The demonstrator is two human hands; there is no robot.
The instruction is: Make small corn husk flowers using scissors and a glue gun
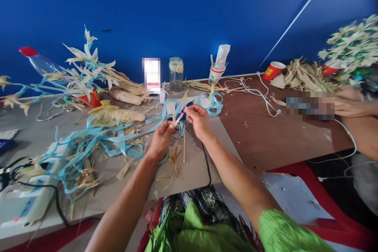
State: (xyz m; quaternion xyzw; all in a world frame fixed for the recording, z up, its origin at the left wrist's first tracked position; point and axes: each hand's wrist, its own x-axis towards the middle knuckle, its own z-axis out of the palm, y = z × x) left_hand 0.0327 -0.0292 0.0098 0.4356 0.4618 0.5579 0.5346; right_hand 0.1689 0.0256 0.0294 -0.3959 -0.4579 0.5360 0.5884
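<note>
Over the middle of the table, my left hand (pixel 162 137) is closed in a pinch on the base of a small pale piece of dried husk (pixel 174 115) with upright pointed strips. My right hand (pixel 198 120) meets it from the right, its thumb and fingertips pinched on a strip of the same husk. Just behind the fingers shows a dark blue object (pixel 189 105), mostly hidden, its kind unclear. Light blue ribbon (pixel 159 120) lies about both hands. Below them are a thin stick (pixel 184 150) and dry husk scraps (pixel 175 157).
Blue-wrapped branches with husk flowers (pixel 88 61) stand at left in a red cup (pixel 92 98). At the back are a glass jar (pixel 176 74) and a paper cup (pixel 216 75). White cables (pixel 264 98) cross the right side, near another person's hand (pixel 350 102). A white device (pixel 26 201) occupies the left front.
</note>
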